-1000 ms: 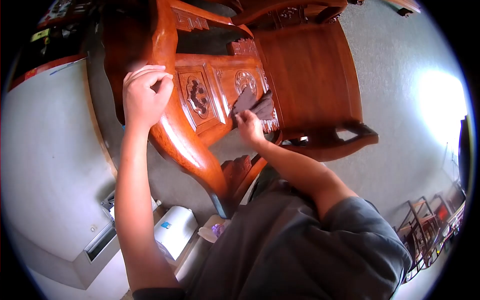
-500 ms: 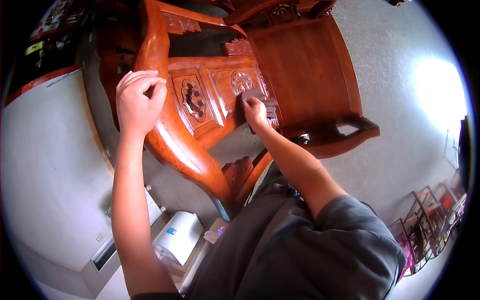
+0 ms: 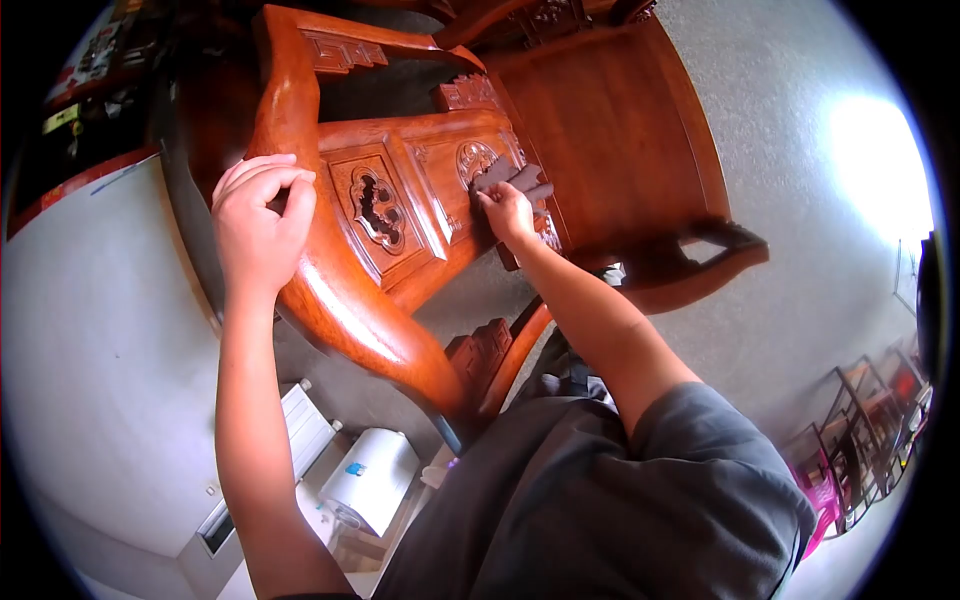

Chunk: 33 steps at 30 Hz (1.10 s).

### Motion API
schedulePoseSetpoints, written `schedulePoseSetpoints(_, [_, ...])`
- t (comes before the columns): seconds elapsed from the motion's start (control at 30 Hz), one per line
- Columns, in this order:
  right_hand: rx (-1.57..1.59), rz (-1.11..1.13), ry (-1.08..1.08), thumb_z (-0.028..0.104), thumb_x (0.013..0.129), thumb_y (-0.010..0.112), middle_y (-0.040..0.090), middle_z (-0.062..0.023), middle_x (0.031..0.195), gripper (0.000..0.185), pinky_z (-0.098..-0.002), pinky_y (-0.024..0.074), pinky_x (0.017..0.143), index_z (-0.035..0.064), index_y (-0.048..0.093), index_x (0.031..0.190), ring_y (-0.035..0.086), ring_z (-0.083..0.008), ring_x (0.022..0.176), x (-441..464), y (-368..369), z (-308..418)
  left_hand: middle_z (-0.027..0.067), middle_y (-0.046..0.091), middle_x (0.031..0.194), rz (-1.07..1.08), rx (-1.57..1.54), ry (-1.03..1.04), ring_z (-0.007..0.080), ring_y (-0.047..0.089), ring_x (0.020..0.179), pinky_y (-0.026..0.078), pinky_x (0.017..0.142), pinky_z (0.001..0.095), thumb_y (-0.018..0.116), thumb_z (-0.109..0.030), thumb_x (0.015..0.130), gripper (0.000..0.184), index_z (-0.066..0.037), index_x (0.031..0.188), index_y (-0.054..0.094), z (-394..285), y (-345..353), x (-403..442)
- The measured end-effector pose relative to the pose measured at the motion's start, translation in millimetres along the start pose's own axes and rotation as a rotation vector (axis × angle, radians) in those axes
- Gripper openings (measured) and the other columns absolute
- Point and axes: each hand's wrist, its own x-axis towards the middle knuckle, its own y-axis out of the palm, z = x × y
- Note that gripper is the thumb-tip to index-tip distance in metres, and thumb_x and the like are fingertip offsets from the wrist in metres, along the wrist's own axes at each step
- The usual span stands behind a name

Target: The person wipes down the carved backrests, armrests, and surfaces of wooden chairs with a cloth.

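Note:
A polished reddish-brown wooden chair (image 3: 345,295) with carved back panels fills the middle of the view. My left hand (image 3: 262,220) is at the outer side of its thick curved top rail, fingers curled against the wood and thumb close to the forefinger. My right hand (image 3: 508,212) grips a crumpled dark brown cloth (image 3: 520,183) and presses it on the lower back panel, beside a round carving (image 3: 476,160). Part of that carving is covered by the cloth. Beyond lies the chair's broad smooth seat (image 3: 610,130).
More carved wooden furniture (image 3: 545,20) stands close behind the chair. A white cylindrical appliance (image 3: 372,480) is near my left side at the bottom. At far right are a dark rack (image 3: 855,430) and a pink plastic item (image 3: 825,505). Grey floor (image 3: 770,130) surrounds the seat.
My right hand has shifted slightly, and the cloth is bunched differently, higher over the round carving. The left hand stays at the rail. The whole view has moved a little.

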Motion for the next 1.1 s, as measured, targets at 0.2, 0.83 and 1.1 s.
schedulePoseSetpoints(0.2, [-0.095,-0.081,-0.088,0.036,0.088,0.074,0.073,-0.0189,0.093,0.031,-0.0455,0.0548,0.082,0.0056,0.071,0.095,0.07,-0.0401,0.091,27,16,29,0.0125,0.075,0.09,-0.013,0.002,0.016,0.0264,0.072,0.098,0.048,0.101,0.0434,0.068,-0.009,0.083,0.01,-0.002,0.08,0.074,4,2,0])
schedulePoseSetpoints(0.83, [-0.332,-0.074,-0.023,0.041,0.09,0.07,0.073,-0.0217,0.095,0.037,-0.0492,0.0547,0.087,0.0048,0.073,0.097,0.07,-0.041,0.096,20,18,33,0.0132,0.075,0.091,-0.027,-0.01,0.008,0.0276,0.072,0.096,0.048,0.101,0.0431,0.068,-0.011,0.084,0.011,-0.003,0.081,0.075,1,0,1])
schedulePoseSetpoints(1.1, [-0.235,-0.15,-0.07,0.042,0.09,0.071,0.073,-0.0238,0.097,0.04,-0.0486,0.0544,0.086,0.0029,0.072,0.096,0.07,-0.0416,0.096,26,25,46,0.0129,0.076,0.092,-0.019,-0.055,-0.023,0.0278,0.072,0.098,0.047,0.103,0.0441,0.067,-0.012,0.084,0.012,-0.003,0.081,0.075,3,1,1])
